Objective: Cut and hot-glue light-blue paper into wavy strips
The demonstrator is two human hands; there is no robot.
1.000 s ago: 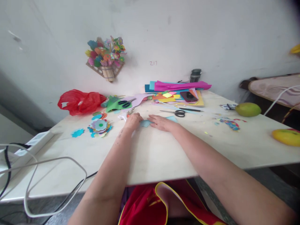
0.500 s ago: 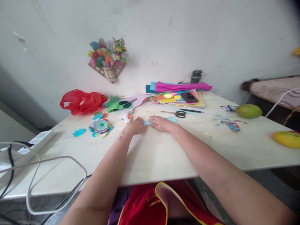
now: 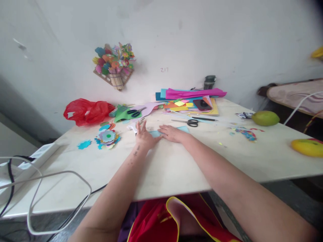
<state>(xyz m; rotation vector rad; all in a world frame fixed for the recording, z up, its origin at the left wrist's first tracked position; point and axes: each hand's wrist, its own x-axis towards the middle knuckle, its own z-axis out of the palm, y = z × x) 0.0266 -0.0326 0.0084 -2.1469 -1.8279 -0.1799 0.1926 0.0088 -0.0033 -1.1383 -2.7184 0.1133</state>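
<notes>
A strip of light blue paper lies flat on the table, partly hidden under both hands. My left hand rests at its left end, fingers raised and spread, thumb stretched toward the other hand. Flat across the paper's middle, my right hand presses down with its fingers extended. Just beyond the left hand is a white object, mostly covered, perhaps a glue gun. Black-handled scissors lie beyond the right hand, near a black pen. Left of the hands sits a pile of paper flowers.
A red plastic bag, a second pair of scissors on green paper, stacked coloured sheets and a phone line the back. Green fruit and yellow fruit lie right. A power strip with cables occupies the left edge.
My left hand has turned and lifted its fingers upward, uncovering more of the blue paper between the hands. My right hand stays on the paper. The view has shifted slightly.
</notes>
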